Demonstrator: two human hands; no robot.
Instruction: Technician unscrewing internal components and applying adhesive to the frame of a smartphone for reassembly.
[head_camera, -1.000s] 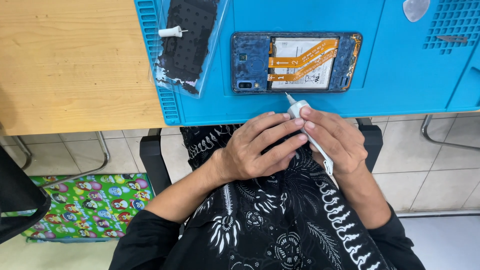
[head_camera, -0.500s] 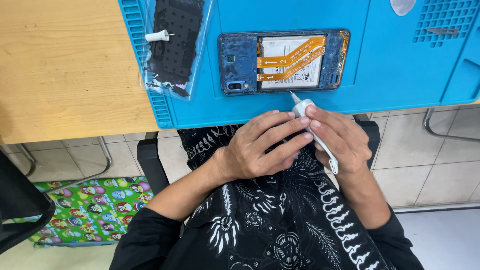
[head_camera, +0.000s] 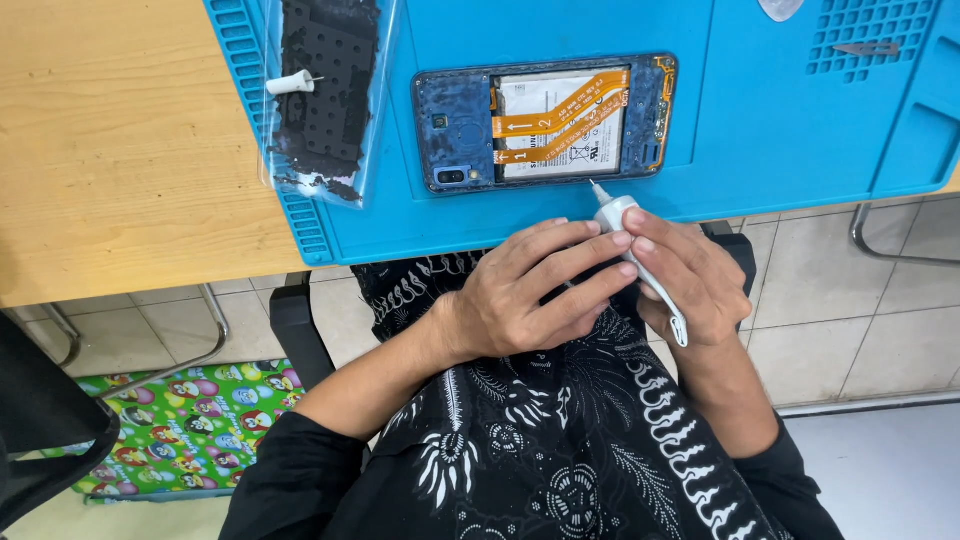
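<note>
Your wooden table (head_camera: 110, 150) fills the upper left, and on it lies the blue work mat (head_camera: 780, 120), its near edge just above your lap. On the mat's left end sits a clear plastic bag (head_camera: 325, 100) with a black perforated panel inside, and a small white cap with a thin pin (head_camera: 292, 83) rests on top of it. In the middle of the mat the opened phone (head_camera: 545, 122) lies flat with its back off, showing a white battery crossed by two orange flex cables. Below the mat's edge, over your dark patterned shirt, your left hand (head_camera: 530, 295) has its fingers stretched long across to the right, their tips touching the white tube. Your right hand (head_camera: 690, 285) has its fingers curled closed around that small white tube (head_camera: 640, 265), which runs slantwise through your grip. Its fine needle tip points up and to the left, ending just short of the phone's lower edge, apart from it
</note>
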